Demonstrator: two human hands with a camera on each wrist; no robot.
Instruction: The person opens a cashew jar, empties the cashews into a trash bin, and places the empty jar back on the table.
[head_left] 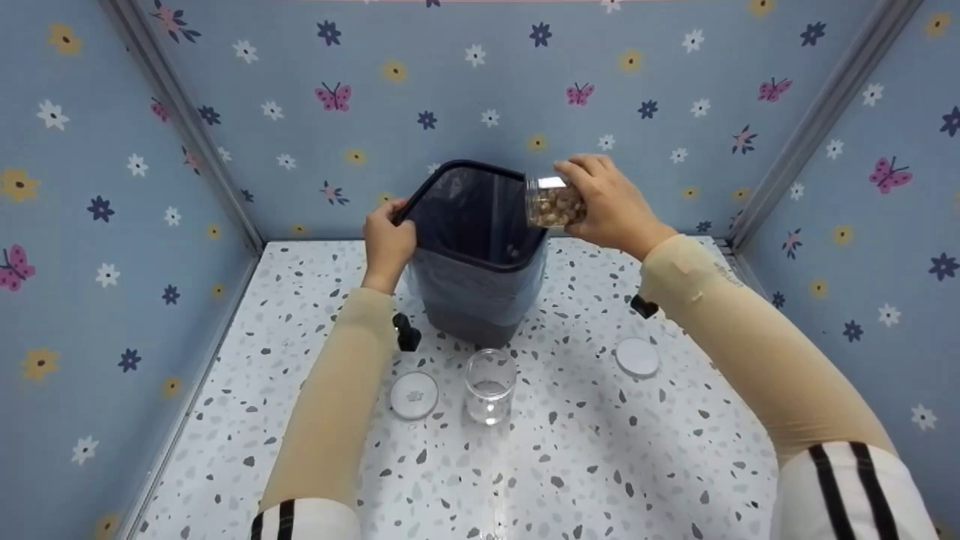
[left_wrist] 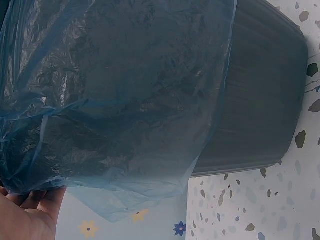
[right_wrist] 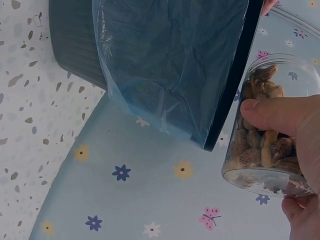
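Note:
A dark bin (head_left: 472,315) lined with a blue translucent bag (left_wrist: 150,90) stands tilted near the back wall. At its left rim, my left hand (head_left: 390,244) grips the edge, fingers curled over the bag; its fingers are partly hidden in the left wrist view. My right hand (head_left: 611,202) holds a clear jar (right_wrist: 295,185) tipped sideways at the bin's right rim, mouth toward the opening. Inside the jar are many small brown, ridged pieces (right_wrist: 252,140), whose kind I cannot tell. A few small pieces (head_left: 512,251) show inside the bin.
In front of the bin, a second clear jar (head_left: 491,390) stands upright on the speckled table (head_left: 600,465). One white lid (head_left: 414,395) lies left of it, another white lid (head_left: 637,357) farther right. Flower-patterned walls (head_left: 480,90) enclose the back and sides.

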